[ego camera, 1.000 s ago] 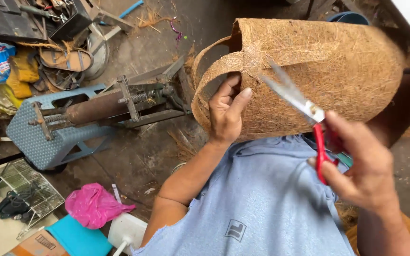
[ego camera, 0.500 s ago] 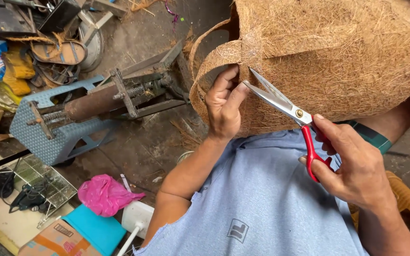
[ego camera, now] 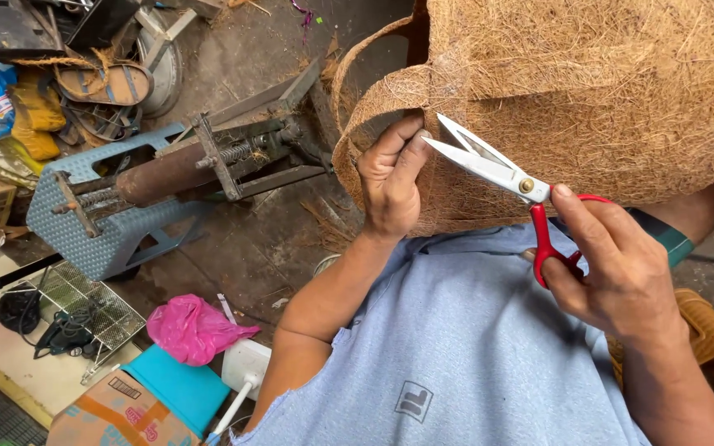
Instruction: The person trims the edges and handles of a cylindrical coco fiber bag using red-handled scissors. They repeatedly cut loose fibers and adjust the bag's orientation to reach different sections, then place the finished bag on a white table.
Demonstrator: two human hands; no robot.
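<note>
Holding red-handled scissors (ego camera: 530, 194), the right hand (ego camera: 621, 272) has fingers closed through the loops, blades parted and aimed at the basket's edge. Left hand (ego camera: 390, 177): closed in a pinch on the rim of the coir-fibre basket (ego camera: 588, 91), thumb outside, fingers curled behind, just beside the blade tips. Basket: raised in front of the chest, above the blue shirt (ego camera: 448, 347); woven brown fibre, probably light, rough and somewhat flexible, shedding strands; best gripped at the stiffer rim or band handle (ego camera: 373, 91). Beyond, on the floor: pink bag (ego camera: 192, 326), wire tray (ego camera: 84, 310), blue stool (ego camera: 84, 239) carrying a rusty metal press (ego camera: 183, 165), sandals (ego camera: 101, 83).
</note>
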